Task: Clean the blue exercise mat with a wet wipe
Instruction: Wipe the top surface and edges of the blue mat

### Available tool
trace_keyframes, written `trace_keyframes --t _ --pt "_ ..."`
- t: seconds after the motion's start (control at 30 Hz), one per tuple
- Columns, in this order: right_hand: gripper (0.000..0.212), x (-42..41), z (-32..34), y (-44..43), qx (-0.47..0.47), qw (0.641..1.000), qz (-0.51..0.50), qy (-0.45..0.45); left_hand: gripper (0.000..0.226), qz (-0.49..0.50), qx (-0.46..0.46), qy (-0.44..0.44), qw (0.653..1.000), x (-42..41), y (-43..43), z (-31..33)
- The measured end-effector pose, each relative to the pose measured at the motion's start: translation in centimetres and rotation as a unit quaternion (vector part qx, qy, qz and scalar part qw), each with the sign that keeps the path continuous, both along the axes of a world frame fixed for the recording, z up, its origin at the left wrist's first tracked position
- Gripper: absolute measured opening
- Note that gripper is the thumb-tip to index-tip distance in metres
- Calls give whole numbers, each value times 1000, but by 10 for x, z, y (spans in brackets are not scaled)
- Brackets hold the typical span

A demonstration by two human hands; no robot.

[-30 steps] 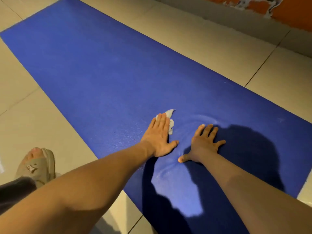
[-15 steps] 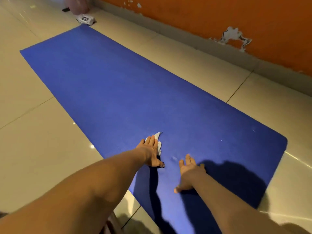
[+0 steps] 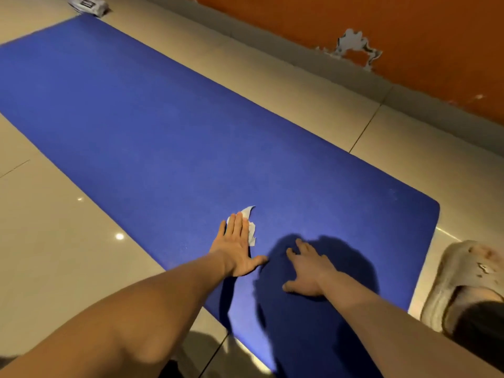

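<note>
Your left grip (image 3: 237,248) lies flat, its straight fingers pressing the wet wipe (image 3: 252,231) onto the blue exercise mat (image 3: 163,126). Nothing curls round the wipe, and its white edges peek out past the fingertips and on the thumb side. Your right grip (image 3: 308,271) is likewise released, palm down on the mat just beside the left, in shadow and holding nothing. Both sit near the mat's close end. The mat's long axis runs from that end away from you, up and to the left, toward a packet (image 3: 87,5) on the tiled floor (image 3: 54,241) just past the far end. Most of the mat therefore lies ahead of the wipe, and the left arm is the nearer one. By my judgement, your strokes should run outward along that axis.
</note>
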State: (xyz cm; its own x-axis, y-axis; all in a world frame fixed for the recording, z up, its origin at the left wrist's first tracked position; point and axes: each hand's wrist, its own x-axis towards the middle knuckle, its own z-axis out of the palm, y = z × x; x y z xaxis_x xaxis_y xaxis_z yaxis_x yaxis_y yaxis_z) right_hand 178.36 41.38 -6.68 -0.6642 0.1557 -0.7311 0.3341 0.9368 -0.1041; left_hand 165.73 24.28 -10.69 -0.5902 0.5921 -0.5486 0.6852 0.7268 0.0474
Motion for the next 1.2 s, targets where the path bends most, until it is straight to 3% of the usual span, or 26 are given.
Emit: trace_keyframes --t 0.1,0.17,0.2,0.3,0.37,0.6,0.77,1.0,1.13,1.2 --pt "58 -9 -1 35 45 991 23 123 111 49 46 16 998 6 11 -9" --pt "53 -21 0 64 77 985 -4 156 110 60 57 21 996 3 22 -14" --pt "63 -28 -2 79 90 985 -6 147 110 63 60 23 996 0 27 -16" --pt "125 -47 -9 112 109 992 12 55 112 71 59 30 995 -11 38 -18" --pt "145 -50 -15 121 103 994 30 15 113 81 57 32 995 -16 46 -20" --pt "148 -45 -27 124 97 993 59 32 120 150 79 37 985 -24 96 -18" --pt "148 -48 -25 124 107 990 89 19 110 163 120 42 978 2 130 -27" --pt "138 -56 -10 167 105 974 194 51 101 27 150 35 988 73 139 -32" --pt "150 -41 -22 172 133 983 117 52 104 -52 142 69 986 62 121 -36" --pt "150 -42 -26 172 118 985 117 44 108 -23 118 77 990 38 114 -34"
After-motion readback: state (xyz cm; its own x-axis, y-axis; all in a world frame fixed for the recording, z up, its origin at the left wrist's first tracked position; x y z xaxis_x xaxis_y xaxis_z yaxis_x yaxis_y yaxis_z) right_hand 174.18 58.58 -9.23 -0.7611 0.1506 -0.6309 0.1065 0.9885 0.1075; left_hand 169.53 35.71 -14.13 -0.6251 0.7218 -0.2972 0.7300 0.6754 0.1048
